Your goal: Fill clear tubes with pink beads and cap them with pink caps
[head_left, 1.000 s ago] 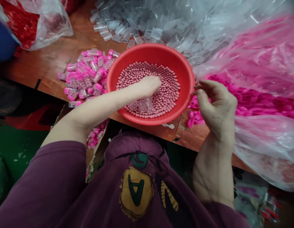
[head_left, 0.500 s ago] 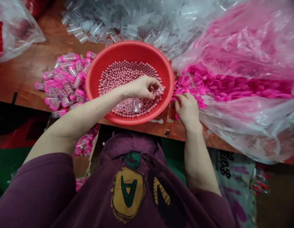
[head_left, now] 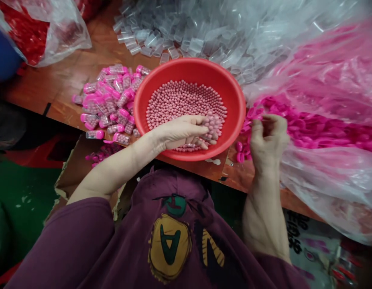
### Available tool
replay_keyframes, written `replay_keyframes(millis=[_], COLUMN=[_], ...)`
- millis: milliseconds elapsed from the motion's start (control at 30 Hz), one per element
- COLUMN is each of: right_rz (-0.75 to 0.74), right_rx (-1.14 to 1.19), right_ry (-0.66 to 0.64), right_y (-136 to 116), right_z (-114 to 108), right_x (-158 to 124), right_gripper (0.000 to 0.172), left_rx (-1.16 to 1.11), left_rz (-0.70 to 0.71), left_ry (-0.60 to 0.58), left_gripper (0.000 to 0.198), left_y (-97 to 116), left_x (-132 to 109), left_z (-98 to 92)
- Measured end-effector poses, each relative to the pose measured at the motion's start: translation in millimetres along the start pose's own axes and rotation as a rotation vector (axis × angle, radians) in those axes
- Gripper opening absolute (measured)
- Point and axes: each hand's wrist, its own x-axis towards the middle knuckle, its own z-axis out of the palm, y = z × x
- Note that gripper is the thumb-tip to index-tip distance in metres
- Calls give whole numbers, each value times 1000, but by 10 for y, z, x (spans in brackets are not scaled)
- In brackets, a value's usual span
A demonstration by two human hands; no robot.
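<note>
The left hand (head_left: 184, 132) is closed on a clear tube (head_left: 213, 123) filled with beads, held over the red bowl (head_left: 234, 96) and its loose pink beads (head_left: 176, 98). The tube is judged light, stiff and rather slippery, best gripped by its side walls. The right hand (head_left: 268, 136) is curled near pink plastic pieces (head_left: 309, 128); whether it clasps anything cannot be told.

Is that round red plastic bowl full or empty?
Partly full: the round red plastic bowl holds a layer of small pink beads, leaving its upper inside bare.
</note>
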Motion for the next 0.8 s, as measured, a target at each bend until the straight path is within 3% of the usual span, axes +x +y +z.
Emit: replay_keyframes(millis=[67,233,333,500,600,700,800], right_rz=[-21,-88,-67,-40,-95,-254,-366], right_rx=[202,389,483,613,527,296,130], right_ry=[-9,-269,-265,-314,-364,-438,-496], right_y=[-254,-789,-864,-780,-835,-1000,-1148], right_z=[-11,147,332,486,381,210,91], right_x=[5,-12,4,-7,-44,-76,-106], right_gripper=[29,39,44,36,24,7,19], left_rx=[-38,-147,-206,-274,-295,-290,-253], left_rz=[5,37,90,237,294,306,296], left_ry=[50,150,192,335,403,461,458], left_gripper=[22,25,25,21,21,24,23], left_y=[-57,-197,-230,-245,-245,-236,-235], left_x=[-57,-135,-146,-122,-103,-90,-81], left_z=[61,107,81,54,69,98,111])
